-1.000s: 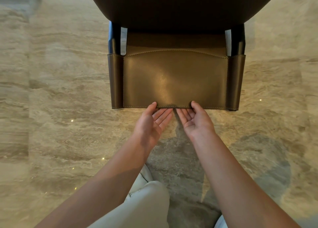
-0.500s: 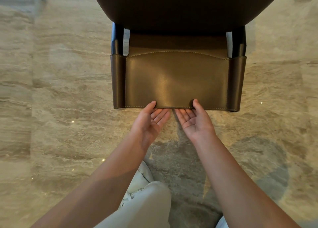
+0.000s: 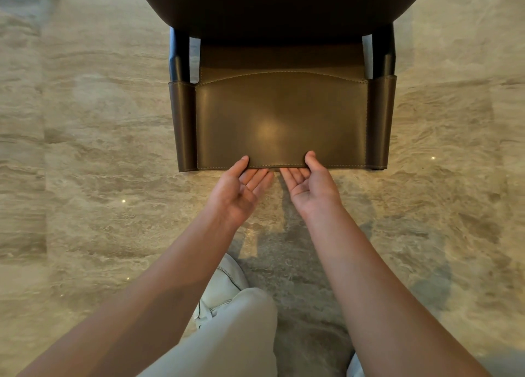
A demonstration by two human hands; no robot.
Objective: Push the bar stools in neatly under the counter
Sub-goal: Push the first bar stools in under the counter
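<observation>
**Both hands at the top edge of a stool backrest: risks in the push.**
Nearest, at 6 o'clock, a trouser leg point(image 3: 227, 337) and a pale shoe point(image 3: 224, 288) stand on the stone floor point(image 3: 85, 177). Beyond them the left hand point(image 3: 238, 192) and right hand point(image 3: 312, 189) meet the backrest point(image 3: 281, 120) at its near edge, each thumb laid on the leather face and the fingers point(image 3: 257, 177) reaching behind it, a light pinch rather than a clench. The stool fills 12 o'clock, its seat point(image 3: 284, 4) farthest; the table is not in view, so how far under it stands cannot be told. Both hands grip close together at mid-width, so an uneven shove would likely swing the stool askew. The grip sits high, so if a leg point(image 3: 179, 55) catches on the floor the stool may tip forward. The forward shoe could be struck if the stool rebounds.
</observation>
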